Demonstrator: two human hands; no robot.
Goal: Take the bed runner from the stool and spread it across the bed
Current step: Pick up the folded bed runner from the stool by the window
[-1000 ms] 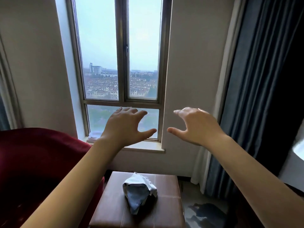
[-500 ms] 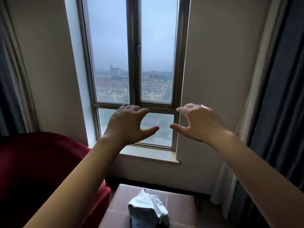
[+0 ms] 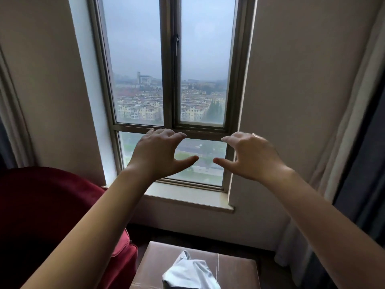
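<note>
A crumpled pale blue-white bed runner [image 3: 190, 272] lies on a brown leather stool [image 3: 233, 270] at the bottom edge of the head view, partly cut off. My left hand [image 3: 160, 153] and my right hand [image 3: 250, 155] are stretched out in front of the window, well above the stool, palms down. Both have their fingers spread and curled and hold nothing. The thumbs point toward each other with a small gap between them. No bed shows in the view.
A tall window [image 3: 173, 80] with a sill [image 3: 187, 197] fills the middle. A red armchair [image 3: 41, 215] stands at the left, touching the stool's side. Pale and dark curtains [image 3: 358, 163] hang at the right. A curtain edge [image 3: 8, 122] shows at the far left.
The view has tilted upward and shifted, so the stool and runner slid to the bottom edge. Both hands stay raised and open in nearly the same pose.
</note>
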